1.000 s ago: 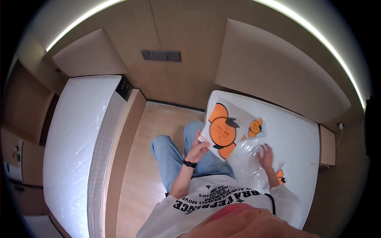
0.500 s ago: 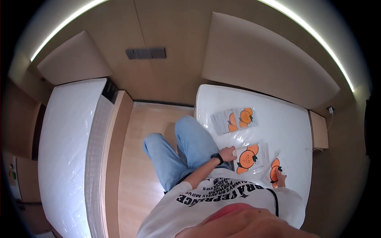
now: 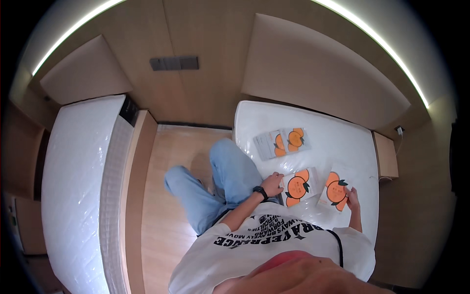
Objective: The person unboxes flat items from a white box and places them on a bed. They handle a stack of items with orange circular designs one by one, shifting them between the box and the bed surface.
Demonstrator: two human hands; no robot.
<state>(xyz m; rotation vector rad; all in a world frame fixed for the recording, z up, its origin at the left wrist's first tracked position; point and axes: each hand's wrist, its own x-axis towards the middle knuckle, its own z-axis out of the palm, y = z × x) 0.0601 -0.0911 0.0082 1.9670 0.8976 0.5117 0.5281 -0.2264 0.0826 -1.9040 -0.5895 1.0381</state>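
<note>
My left hand (image 3: 272,184), with a dark watch on its wrist, grips the left edge of a flat packet (image 3: 297,188) printed with oranges. That packet lies on the plastic-wrapped mattress (image 3: 342,137) beside my legs. To its right, my right hand (image 3: 352,198) has its fingers closed on the right edge of a second orange-printed packet (image 3: 334,189), which is slightly tilted. Farther back, more such packets (image 3: 282,142) lie overlapping in a fanned row on the mattress, with grey-white parts at their left end.
Another wrapped mattress (image 3: 81,181) stands on a wooden base (image 3: 134,196) at the left. Wooden floor (image 3: 164,215) runs between the beds. A padded headboard (image 3: 318,68) rises behind my mattress, and a small wooden cabinet (image 3: 387,156) adjoins it at the right.
My right hand has moved away from my body with its packet, which now faces up more fully. My left hand stays at the other packet's edge. The view has shifted slightly.
</note>
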